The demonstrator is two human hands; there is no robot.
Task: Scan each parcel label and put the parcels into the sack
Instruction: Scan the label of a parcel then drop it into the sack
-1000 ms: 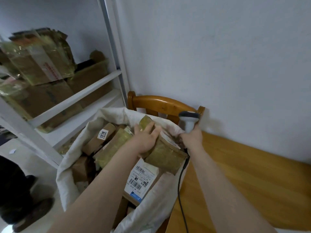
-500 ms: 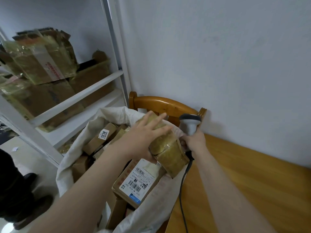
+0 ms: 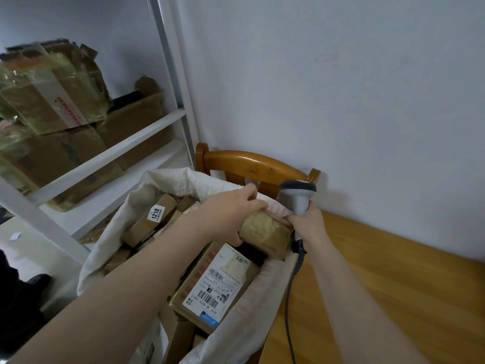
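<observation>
1. The left hand (image 3: 231, 214) grips a taped parcel (image 3: 265, 232) — fingers curled over its top, thumb beneath.
2. The parcel sits at the 2 o'clock rim of the sack (image 3: 168, 179), above the boxes inside.
3. The right hand (image 3: 308, 224), at the parcel's 3 o'clock, is clenched round the handle of the scanner (image 3: 298, 191), whose head stands upright.
4. A labelled box (image 3: 217, 282) lies in the sack at the parcel's 7 o'clock.
5. A table (image 3: 393, 285) is at the sack's 3 o'clock — a chair (image 3: 252, 164) at 12.

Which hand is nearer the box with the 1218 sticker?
Left. The left hand grips the taped parcel just right of the 1218 box; the right hand holds the scanner farther right, beyond the parcel.
</observation>
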